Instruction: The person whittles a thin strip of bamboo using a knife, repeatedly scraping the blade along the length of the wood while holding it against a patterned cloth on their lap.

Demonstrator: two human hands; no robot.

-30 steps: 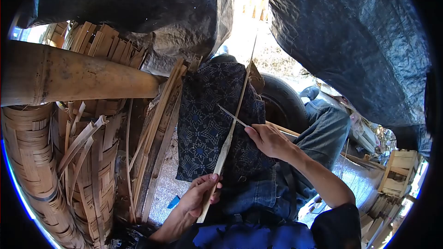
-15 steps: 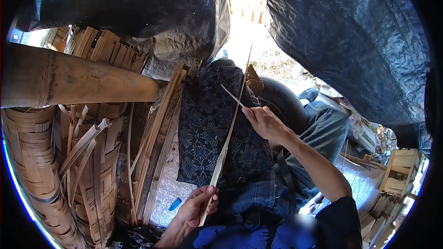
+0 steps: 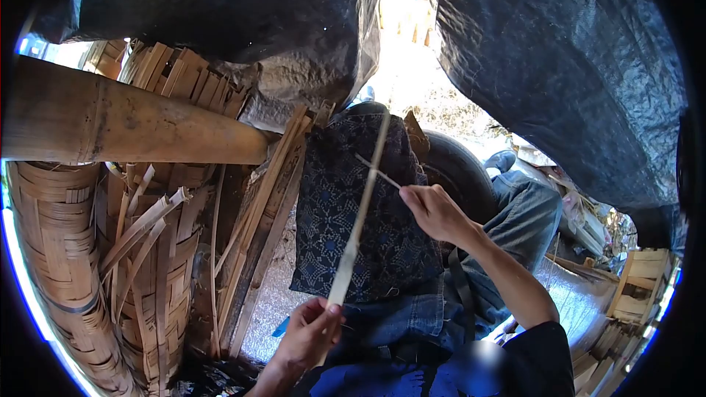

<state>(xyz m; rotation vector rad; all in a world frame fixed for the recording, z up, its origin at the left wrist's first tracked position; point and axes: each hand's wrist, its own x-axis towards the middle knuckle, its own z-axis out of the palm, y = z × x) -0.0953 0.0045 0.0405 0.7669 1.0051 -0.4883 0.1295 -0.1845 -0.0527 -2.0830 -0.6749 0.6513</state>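
— The bamboo strip (image 3: 358, 209), where is it sitting now?

— It is running up from the left hand (image 3: 309, 334) across the patterned blue cloth (image 3: 353, 213) on the person's lap, tip pointing toward the bright gap in the tarp. Since half a second ago it is looking paler and blurred, and its lower end is sitting higher in the fist.

— And the hands?

— The left hand is closing its fingers around the strip's lower end. The right hand (image 3: 434, 212) is clenching the handle of a thin knife (image 3: 376, 173), blade crossing the strip at an angle. That hand is sitting a little lower and further right than before, and the blade is meeting the strip lower down.

— What is everything made of?

— The strip is flat, narrow and smooth. The cloth is dark with a fine pale print, lying over denim. To the left a thick round bamboo pole (image 3: 132, 121) is lying crosswise above woven baskets (image 3: 66, 265) with loose split slats.

— Any room to move?

— Slats (image 3: 261, 228) are leaning just beside the cloth's left edge; a tyre (image 3: 460, 169) is sitting behind on the right. Black tarp (image 3: 559, 66) is hanging close overhead.
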